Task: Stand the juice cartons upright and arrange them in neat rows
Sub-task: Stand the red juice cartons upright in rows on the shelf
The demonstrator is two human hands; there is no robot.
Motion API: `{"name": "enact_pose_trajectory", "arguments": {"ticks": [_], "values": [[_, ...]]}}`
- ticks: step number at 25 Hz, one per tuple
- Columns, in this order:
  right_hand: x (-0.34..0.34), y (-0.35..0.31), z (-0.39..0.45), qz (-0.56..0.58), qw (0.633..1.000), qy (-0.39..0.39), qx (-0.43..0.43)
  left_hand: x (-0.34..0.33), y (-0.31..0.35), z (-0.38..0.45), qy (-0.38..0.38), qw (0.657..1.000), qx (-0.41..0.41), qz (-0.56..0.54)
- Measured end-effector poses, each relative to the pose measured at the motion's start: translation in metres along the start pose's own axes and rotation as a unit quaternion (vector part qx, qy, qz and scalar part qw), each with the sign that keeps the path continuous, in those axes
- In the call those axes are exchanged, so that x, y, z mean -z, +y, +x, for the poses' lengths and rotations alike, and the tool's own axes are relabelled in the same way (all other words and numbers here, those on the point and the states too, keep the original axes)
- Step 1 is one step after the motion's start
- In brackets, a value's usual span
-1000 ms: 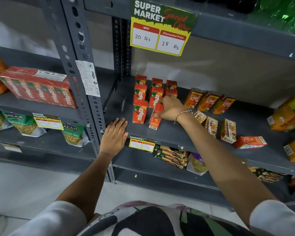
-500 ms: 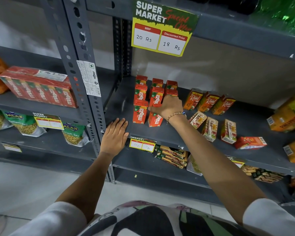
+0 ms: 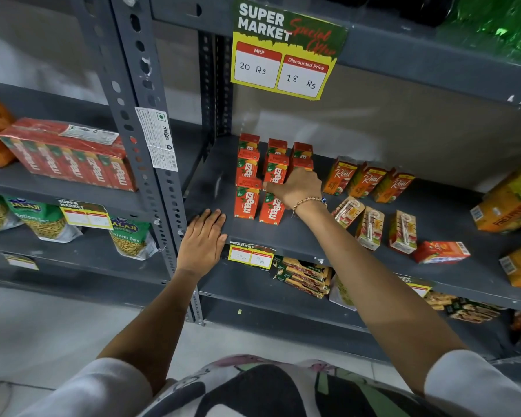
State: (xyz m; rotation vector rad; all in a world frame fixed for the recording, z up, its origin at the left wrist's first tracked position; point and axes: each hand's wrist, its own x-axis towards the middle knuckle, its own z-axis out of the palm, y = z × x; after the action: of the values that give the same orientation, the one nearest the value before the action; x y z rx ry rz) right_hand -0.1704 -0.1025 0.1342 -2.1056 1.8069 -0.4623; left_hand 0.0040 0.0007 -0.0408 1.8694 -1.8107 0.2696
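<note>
Red Maaza juice cartons stand upright in three short rows at the left of the grey shelf (image 3: 286, 239). My right hand (image 3: 297, 188) grips the top of the front carton of the middle row (image 3: 272, 210), which stands upright beside the front-left carton (image 3: 247, 203). The third row's front is hidden behind my hand. To the right, three orange Real cartons (image 3: 369, 179) stand upright, and three more (image 3: 370, 228) lie flat in front of them. One red carton (image 3: 441, 251) lies on its side further right. My left hand (image 3: 202, 242) rests flat on the shelf's front edge.
A perforated steel post (image 3: 151, 145) divides the shelving. A wrapped multipack of Maaza (image 3: 69, 158) sits on the left shelf, with snack bags (image 3: 129, 236) below. Large orange cartons (image 3: 506, 206) crowd the right end. A price sign (image 3: 283, 49) hangs above, and a price tag (image 3: 250, 255) on the edge.
My right hand tipped the front middle Maaza carton from a lean to upright and pushed it back into line with its row. My left hand has stayed on the shelf edge.
</note>
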Motion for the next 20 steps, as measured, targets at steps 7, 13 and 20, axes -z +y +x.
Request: {"name": "enact_pose_trajectory", "arguments": {"ticks": [7,13,20], "values": [[0.004,-0.001,-0.003,0.023,0.999,-0.008,-0.027,0.0,0.002,-0.001,-0.002,1.0,0.001,0.001],[0.026,0.028,-0.012,0.062,0.994,-0.017,-0.084,0.005,0.006,-0.008,-0.015,1.0,0.009,-0.008],[0.056,0.146,-0.048,0.125,0.989,-0.003,-0.084,-0.018,0.091,-0.028,0.015,0.997,0.008,-0.071]]}}
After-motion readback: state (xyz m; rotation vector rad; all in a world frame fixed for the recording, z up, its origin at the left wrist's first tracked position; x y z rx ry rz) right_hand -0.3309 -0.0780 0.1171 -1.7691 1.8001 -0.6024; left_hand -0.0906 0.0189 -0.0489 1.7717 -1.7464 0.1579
